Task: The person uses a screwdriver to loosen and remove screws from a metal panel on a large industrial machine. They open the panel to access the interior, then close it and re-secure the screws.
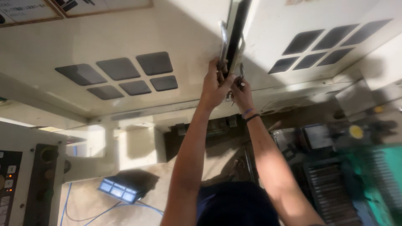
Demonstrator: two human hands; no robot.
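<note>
Hands gripped cabinet handles: left hand (214, 86) clenched on left handle (223, 44), right hand (241, 92) grasping right handle (241, 69); framed white signs (29, 10) far left.

- Dark gap (237, 33) between the two cream cabinet doors: narrow, partly taken up by the left hand (215, 86) gripping the metal handle (223, 44).
- Right hand (242, 93) sits just beside the left, crowding the lower end of the gap.
- Left door panel (125, 37) and right door panel (293, 25): flat, unbroken faces with free room in front.
- Control panel (25, 184) closes the lower left.
- Green machine (368, 180) closes the lower right.
</note>
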